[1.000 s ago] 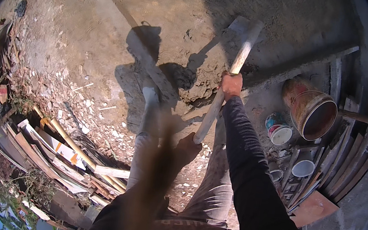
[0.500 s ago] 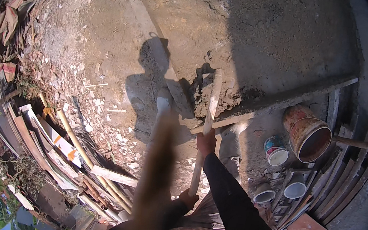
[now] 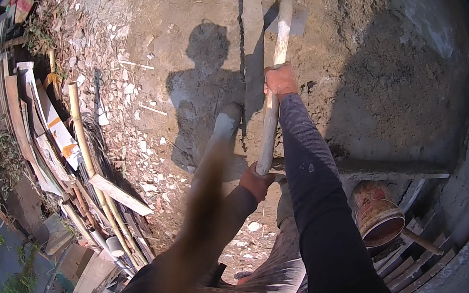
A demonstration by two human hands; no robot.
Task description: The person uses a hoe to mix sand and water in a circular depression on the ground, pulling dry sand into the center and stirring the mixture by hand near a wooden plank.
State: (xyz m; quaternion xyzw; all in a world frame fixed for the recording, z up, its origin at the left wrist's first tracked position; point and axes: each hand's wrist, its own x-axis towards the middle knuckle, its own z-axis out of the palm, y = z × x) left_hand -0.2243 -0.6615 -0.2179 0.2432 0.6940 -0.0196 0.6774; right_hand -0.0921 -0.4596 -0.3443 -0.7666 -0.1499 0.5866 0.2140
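Observation:
Both my hands grip a hoe (image 3: 270,130) with a pale wooden handle that points away from me. My right hand (image 3: 281,80) is wrapped round the upper shaft. Nearer my body, my left hand (image 3: 256,182) closes round the handle's lower end. At the far end, a flat grey blade (image 3: 298,21) rests at or just above the damp brown mortar surface (image 3: 329,58); contact is hard to tell. Alongside the hoe runs a straight, mortar-coated strip (image 3: 256,25). A blurred brown object (image 3: 201,219) close to the camera hides part of my left forearm.
A stained bucket (image 3: 379,219) stands at right beside stacked boards (image 3: 420,266), below a low ledge (image 3: 391,170). On the left lie a bamboo pole (image 3: 80,126), planks (image 3: 20,112) and scattered rubble (image 3: 127,85). My shadow falls across the ground ahead.
The hoe and both hands have moved farther forward, with my arms stretched out more. Its blade has left the wet mortar heap by the near ledge. The view has shifted too.

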